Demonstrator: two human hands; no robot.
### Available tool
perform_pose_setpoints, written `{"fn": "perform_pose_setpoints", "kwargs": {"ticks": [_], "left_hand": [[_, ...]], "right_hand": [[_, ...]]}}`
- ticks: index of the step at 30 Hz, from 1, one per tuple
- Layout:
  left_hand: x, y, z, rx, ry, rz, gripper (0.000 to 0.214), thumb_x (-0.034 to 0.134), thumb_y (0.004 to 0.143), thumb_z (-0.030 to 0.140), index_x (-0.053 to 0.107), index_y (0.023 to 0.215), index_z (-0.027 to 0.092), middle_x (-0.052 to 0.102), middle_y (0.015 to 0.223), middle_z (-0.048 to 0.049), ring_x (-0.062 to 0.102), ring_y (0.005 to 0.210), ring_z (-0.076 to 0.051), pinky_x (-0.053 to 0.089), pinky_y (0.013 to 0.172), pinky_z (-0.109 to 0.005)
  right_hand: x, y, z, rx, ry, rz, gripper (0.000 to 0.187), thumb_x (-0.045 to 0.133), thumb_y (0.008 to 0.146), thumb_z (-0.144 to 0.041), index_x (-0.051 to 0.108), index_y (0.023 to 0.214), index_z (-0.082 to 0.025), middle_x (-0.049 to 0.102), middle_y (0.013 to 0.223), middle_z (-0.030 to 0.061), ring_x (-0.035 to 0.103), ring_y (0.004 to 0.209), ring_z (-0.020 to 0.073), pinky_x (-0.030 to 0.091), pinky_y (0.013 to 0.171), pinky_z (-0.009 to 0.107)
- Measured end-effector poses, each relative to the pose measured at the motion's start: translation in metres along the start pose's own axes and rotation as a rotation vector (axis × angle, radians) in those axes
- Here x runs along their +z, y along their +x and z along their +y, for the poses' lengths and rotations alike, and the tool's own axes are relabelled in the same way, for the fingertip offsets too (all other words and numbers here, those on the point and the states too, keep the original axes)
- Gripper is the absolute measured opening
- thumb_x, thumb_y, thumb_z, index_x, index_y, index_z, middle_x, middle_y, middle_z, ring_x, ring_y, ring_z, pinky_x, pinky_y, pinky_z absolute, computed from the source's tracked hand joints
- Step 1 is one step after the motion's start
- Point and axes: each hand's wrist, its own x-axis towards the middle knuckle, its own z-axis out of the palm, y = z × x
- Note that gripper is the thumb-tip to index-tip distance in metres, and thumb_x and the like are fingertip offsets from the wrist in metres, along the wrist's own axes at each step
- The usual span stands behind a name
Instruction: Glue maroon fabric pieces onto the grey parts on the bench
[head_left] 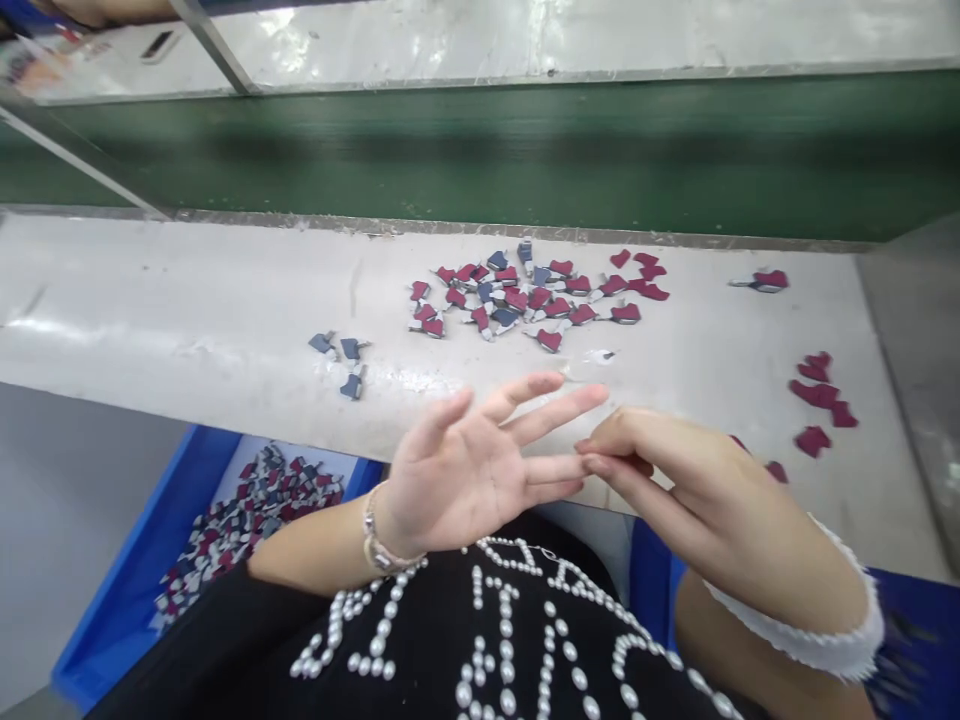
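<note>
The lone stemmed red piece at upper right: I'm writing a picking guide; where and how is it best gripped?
Probably by the wide body of the piece, pinched across its long edges by the right hand, from above and the near side. The body is broadest, the thin grey stem points left, and the piece lies apart from the pile.

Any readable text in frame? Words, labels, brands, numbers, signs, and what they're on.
No complete word, brand or number is legible.
Pearl lettering on the black shirt: large, but folded and cut off; can't quote reliably.
Orange-and-white item, top left: too blurred to read.
Red pieces and blue pieces: too small to tell.
</note>
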Motion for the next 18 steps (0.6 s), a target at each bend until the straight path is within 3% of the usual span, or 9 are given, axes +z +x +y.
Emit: {"fn": "perform_pose_setpoints", "kwargs": {"ticks": [4,6,7,9,11,13,15,18], "left_hand": [[-0.026,-0.003,-0.015,-0.019,0.320,0.028,0.036,0.066,0.089,0.029,0.062,0.124,0.030,0.041,0.159,-0.0046,0.060,0.129,-0.027,0.041,0.116,-0.042],[-0.043,-0.010,-0.013,-0.035,0.562,0.108,0.039,0.073,0.084,0.024,0.064,0.121,0.028,0.054,0.150,-0.0071,0.067,0.120,-0.026,0.050,0.108,-0.040],[-0.052,-0.015,-0.008,-0.030,0.683,0.197,0.039,0.076,0.082,0.026,0.065,0.120,0.025,0.063,0.139,-0.0092,0.071,0.112,-0.026,0.055,0.101,-0.039],[-0.071,-0.026,0.014,0.032,0.975,0.487,0.043,0.078,0.079,0.036,0.065,0.118,0.021,0.077,0.105,-0.0090,0.076,0.092,-0.025,0.062,0.082,-0.035],[-0.091,-0.036,0.045,0.159,1.330,0.818,0.047,0.077,0.077,0.044,0.065,0.115,0.020,0.074,0.077,-0.0036,0.072,0.065,-0.020,0.058,0.060,-0.030],[-0.111,-0.045,0.078,0.283,1.514,1.050,0.047,0.067,0.084,0.049,0.061,0.118,0.018,0.065,0.069,-0.0004,0.062,0.051,-0.016,0.049,0.049,-0.029],[-0.128,-0.049,0.105,0.371,1.635,1.190,0.044,0.060,0.088,0.048,0.059,0.120,0.018,0.065,0.086,-0.0047,0.063,0.061,-0.017,0.052,0.060,-0.032],[-0.147,-0.048,0.125,0.374,1.804,1.259,0.039,0.068,0.080,0.041,0.065,0.112,0.018,0.061,0.115,-0.0134,0.064,0.097,-0.029,0.049,0.094,-0.046]], "right_hand": [[0.016,0.003,0.028,0.147,0.328,-0.159,0.040,0.045,0.102,-0.039,0.053,0.071,-0.015,0.054,0.068,0.0008,0.053,0.063,0.0074,0.044,0.060,0.018],[0.014,-0.002,0.044,0.213,0.384,-0.198,0.048,0.042,0.102,-0.047,0.056,0.070,-0.014,0.057,0.069,0.0025,0.056,0.066,0.0089,0.048,0.064,0.019],[0.011,-0.006,0.053,0.267,0.351,-0.165,0.051,0.041,0.101,-0.051,0.056,0.069,-0.014,0.058,0.070,0.0033,0.058,0.067,0.0095,0.049,0.065,0.019],[0.006,-0.013,0.073,0.402,0.225,-0.019,0.051,0.047,0.097,-0.059,0.058,0.074,-0.015,0.060,0.072,0.0041,0.059,0.067,0.0111,0.048,0.063,0.021],[0.007,-0.013,0.095,0.527,0.117,0.142,0.050,0.059,0.086,-0.066,0.059,0.091,-0.016,0.064,0.084,0.0056,0.061,0.074,0.0146,0.050,0.064,0.024],[0.018,-0.005,0.115,0.580,0.084,0.215,0.067,0.070,0.075,-0.067,0.056,0.118,-0.018,0.064,0.107,0.0095,0.064,0.090,0.0208,0.054,0.073,0.030],[0.032,0.011,0.130,0.581,0.079,0.224,0.080,0.073,0.071,-0.065,0.048,0.135,-0.022,0.058,0.128,0.0112,0.061,0.108,0.0264,0.054,0.087,0.038],[0.050,0.037,0.145,0.562,0.090,0.233,0.070,0.068,0.077,-0.058,0.048,0.134,-0.022,0.057,0.129,0.0107,0.060,0.108,0.0267,0.051,0.092,0.042]]}}
